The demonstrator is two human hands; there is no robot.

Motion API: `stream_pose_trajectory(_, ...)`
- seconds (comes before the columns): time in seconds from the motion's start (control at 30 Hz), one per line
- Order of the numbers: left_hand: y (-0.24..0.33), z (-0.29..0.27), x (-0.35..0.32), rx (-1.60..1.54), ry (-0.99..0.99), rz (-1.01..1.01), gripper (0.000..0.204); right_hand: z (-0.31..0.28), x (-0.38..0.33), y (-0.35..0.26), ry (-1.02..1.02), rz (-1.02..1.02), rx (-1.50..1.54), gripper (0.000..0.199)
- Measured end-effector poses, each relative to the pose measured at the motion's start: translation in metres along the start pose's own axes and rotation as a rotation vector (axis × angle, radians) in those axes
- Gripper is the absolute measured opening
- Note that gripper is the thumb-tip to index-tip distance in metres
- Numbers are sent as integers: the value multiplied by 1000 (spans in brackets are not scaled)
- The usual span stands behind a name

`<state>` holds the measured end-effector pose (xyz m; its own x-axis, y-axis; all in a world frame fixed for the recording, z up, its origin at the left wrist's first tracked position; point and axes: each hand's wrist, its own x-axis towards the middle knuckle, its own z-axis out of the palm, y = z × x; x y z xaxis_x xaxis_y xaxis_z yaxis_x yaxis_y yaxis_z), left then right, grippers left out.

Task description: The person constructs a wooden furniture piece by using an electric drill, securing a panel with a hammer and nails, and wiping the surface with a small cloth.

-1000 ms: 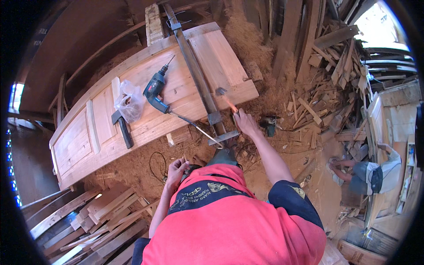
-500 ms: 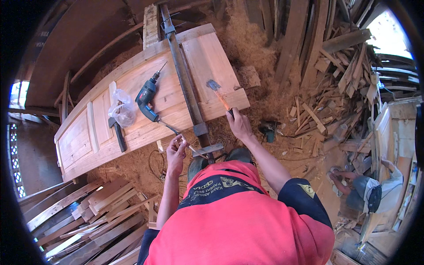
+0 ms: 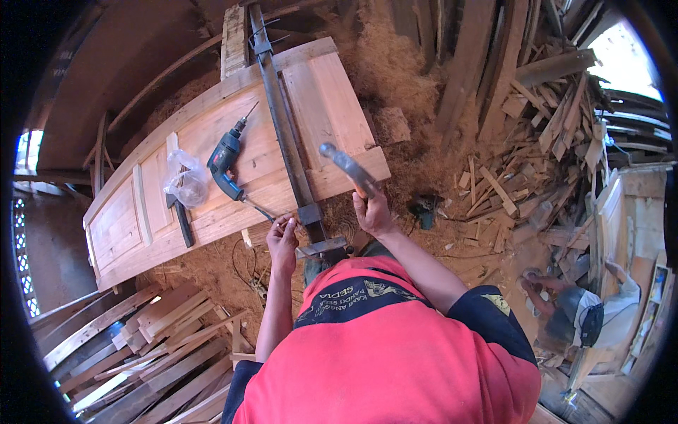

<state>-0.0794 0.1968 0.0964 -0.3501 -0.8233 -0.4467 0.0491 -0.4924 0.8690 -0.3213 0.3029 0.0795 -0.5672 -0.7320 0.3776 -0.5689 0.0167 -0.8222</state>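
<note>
A hammer (image 3: 346, 166) with a metal head and orange handle is gripped in my right hand (image 3: 374, 213), its head raised over the right end of a panelled wooden door (image 3: 244, 155). My left hand (image 3: 283, 242) is closed in a pinch at the door's near edge, beside the long metal bar clamp (image 3: 284, 131) that crosses the door. What the left fingers hold is too small to make out. A blue power drill (image 3: 224, 159) lies on the door left of the clamp, its bit pointing away and its cord running toward my left hand.
A clear plastic bag (image 3: 187, 180) and a dark-headed tool (image 3: 182, 220) lie on the door. Stacked boards (image 3: 169, 339) fill the lower left, and scrap wood (image 3: 508, 191) is heaped at right. Sawdust covers the floor. Another person (image 3: 593, 311) works at the far right.
My right hand has turned the hammer, and its head has swung up off the door and blurs slightly. My left hand has shifted a little toward the clamp and the door's near edge.
</note>
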Motion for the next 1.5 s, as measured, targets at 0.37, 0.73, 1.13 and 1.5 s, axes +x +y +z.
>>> stream_pose_trajectory(0.37,-1,42,64,422,-269,424,26,-43,-15,8,-177,464,-215,36)
stream_pose_trajectory(0.73,-19,153,159,806,-223,499,25,-108,-128,12,163,782,-181,39)
stream_pose_trajectory(1.13,-45,146,176,909,-324,535,22,-101,-134,-6,171,944,-117,36)
stream_pose_trajectory(1.5,-52,141,167,1065,-355,805,24,-83,-44,-43,-140,619,-101,24)
